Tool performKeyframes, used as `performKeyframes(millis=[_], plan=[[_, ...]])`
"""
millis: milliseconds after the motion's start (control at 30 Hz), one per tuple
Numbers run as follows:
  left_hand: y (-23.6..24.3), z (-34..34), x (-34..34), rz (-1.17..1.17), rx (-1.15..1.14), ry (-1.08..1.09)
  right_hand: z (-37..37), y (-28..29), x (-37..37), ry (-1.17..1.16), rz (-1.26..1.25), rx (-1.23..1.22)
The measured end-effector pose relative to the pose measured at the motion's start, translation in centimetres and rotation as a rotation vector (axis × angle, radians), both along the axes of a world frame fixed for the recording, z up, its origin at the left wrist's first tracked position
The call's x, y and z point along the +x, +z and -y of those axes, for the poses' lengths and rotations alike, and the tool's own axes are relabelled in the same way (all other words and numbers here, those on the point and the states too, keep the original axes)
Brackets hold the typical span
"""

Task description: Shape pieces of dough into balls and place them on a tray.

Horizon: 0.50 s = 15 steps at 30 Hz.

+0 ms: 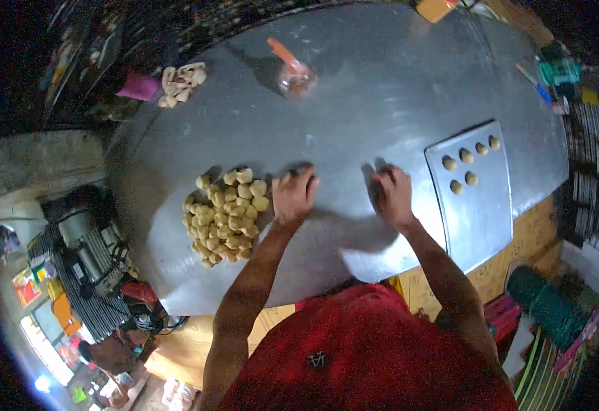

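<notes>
Both my hands rest low over a grey metal table (354, 130). My left hand (295, 194) is curled palm down just right of a heap of pale dough pieces (224, 218). Its fingers are bent, and whatever lies under them is hidden. Farther right, my right hand (392, 194) is also cupped down, fingers curled toward the tabletop; its palm side cannot be seen. Beside it lies a flat metal tray (481, 222), with several round dough balls (466, 155) set toward its far end.
A clear container with an orange handle (295, 77) stands at the far middle. Irregular dough strips (180, 83) and a pink item (138, 86) lie at the far left edge. A motor-like machine (91, 257) sits left of the table, a green roll (546, 301) at lower right.
</notes>
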<state>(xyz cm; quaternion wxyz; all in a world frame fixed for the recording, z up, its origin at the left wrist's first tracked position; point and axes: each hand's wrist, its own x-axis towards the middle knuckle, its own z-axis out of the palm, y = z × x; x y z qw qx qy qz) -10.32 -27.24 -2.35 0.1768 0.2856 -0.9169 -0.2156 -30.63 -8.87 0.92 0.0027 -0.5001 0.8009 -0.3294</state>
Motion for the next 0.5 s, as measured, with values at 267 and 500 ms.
performKeyframes(millis=[267, 500], plan=[[-2.1, -4.8, -4.5, -0.178, -0.105, -0.029, -2.8, -5.6, 2.9, 0.066, 0.103, 0.092], [-0.2, -7.9, 5.1, 0.045, -0.052, -0.067, -9.3, -2.3, 0.8, 0.246, 0.286, -0.169]])
